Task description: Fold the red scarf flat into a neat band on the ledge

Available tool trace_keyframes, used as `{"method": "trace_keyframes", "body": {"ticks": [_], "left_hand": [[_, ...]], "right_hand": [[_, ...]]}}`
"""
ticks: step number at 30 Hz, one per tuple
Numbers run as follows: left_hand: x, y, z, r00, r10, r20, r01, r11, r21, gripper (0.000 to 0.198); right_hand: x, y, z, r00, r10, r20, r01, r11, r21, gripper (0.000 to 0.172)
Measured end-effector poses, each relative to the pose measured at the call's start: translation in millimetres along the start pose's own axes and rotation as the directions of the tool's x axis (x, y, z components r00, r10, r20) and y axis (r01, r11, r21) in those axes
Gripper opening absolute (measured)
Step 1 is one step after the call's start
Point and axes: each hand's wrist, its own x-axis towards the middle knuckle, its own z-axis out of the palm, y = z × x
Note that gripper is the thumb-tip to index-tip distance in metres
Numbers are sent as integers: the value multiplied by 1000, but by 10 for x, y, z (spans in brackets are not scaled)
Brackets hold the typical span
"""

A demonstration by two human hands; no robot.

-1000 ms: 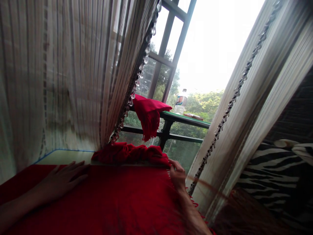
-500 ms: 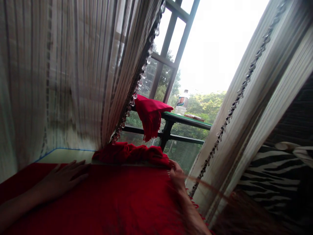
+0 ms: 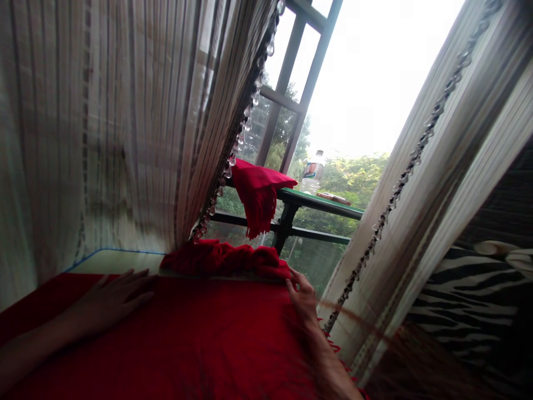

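Both hands on red cloth at the table's far side

My left hand lies palm down and open on the spread red cloth, fingers straight and slightly apart, fingertips near the far edge of the table towards its left corner. My right hand is at the far right corner, fingers and thumb curled against the right end of the bunched red cloth; I cannot tell whether they pinch it or only touch it.

The spread cloth lies smooth over most of the table, with fringe along the right edge beside my forearm. The bunched cloth sits in a crumpled roll along the far edge, and left of it a pale strip of tabletop with a blue border shows.

Beyond the far edge, a fringed red cloth hangs over a dark railing. On the railing's green top, to the right, stand a clear bottle and, just beside it, a small flat object. A sheer striped curtain with beaded trim hangs on the left, a paler curtain on the right, and past that lies zebra-striped fabric.
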Motion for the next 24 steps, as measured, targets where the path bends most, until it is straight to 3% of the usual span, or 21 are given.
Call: {"method": "trace_keyframes", "body": {"ticks": [7,24], "left_hand": [[-28,69,-66,999,-17,40,16,999,28,65],[-58,70,-58,1000,1,-1,-1,1000,-9,65]], "right_hand": [[-3,-53,12,1000,-10,-5,10,1000,11,41],[-22,-76,33,1000,-13,-5,14,1000,25,31]]}}
